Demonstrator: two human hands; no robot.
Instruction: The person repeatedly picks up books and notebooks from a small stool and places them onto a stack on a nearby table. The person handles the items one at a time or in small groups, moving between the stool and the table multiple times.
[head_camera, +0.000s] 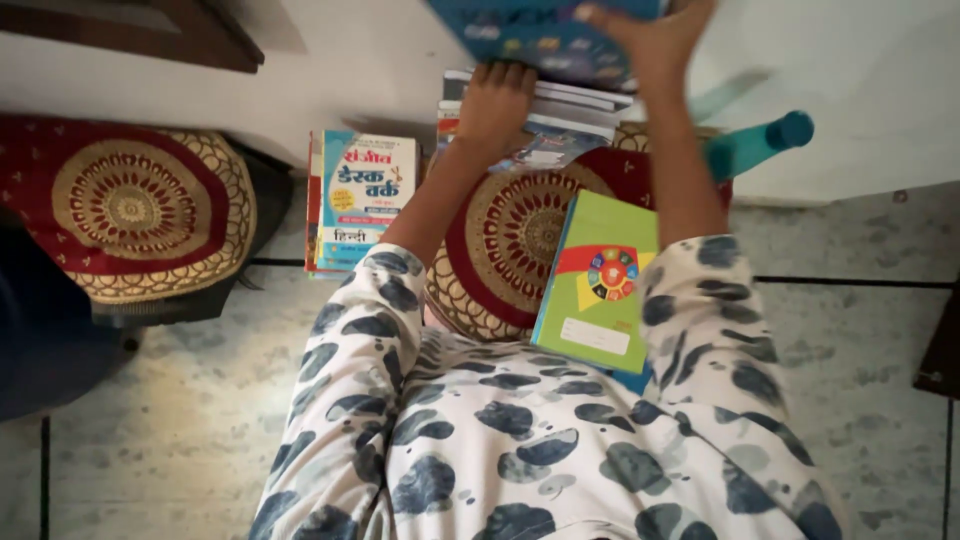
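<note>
A: Grey speckled floor tiles (150, 430), white wall behind. Person in a blotch-print top, both arms stretched forward. Right hand (650, 40) is closed on a blue book (545, 35), thumb on the cover, book lifted and tilted right at the top edge of view.

B: And the left?

A: Left hand (495, 105) is pressed down on the stack of books (585, 100) just below that grip, fingers curled over the near edge. Can't tell whether it's grasping or only steadying.

B: How should the lift go, you'd say?

A: My read: keep the left hand flat so the stack doesn't slide, and raise the blue book clear before swinging it; it's wide and held by one edge.

B: Anything around it?

A: Green workbook (598, 285) lies on the round red patterned cushion (505, 250), below the grip toward the person. Teal bottle (760, 145) is just right of the right forearm; a sweep that way could knock it. Second pile with a white-and-blue cover (362, 200) sits left of the left arm. Another red cushion (130, 210) far left, well apart.
</note>
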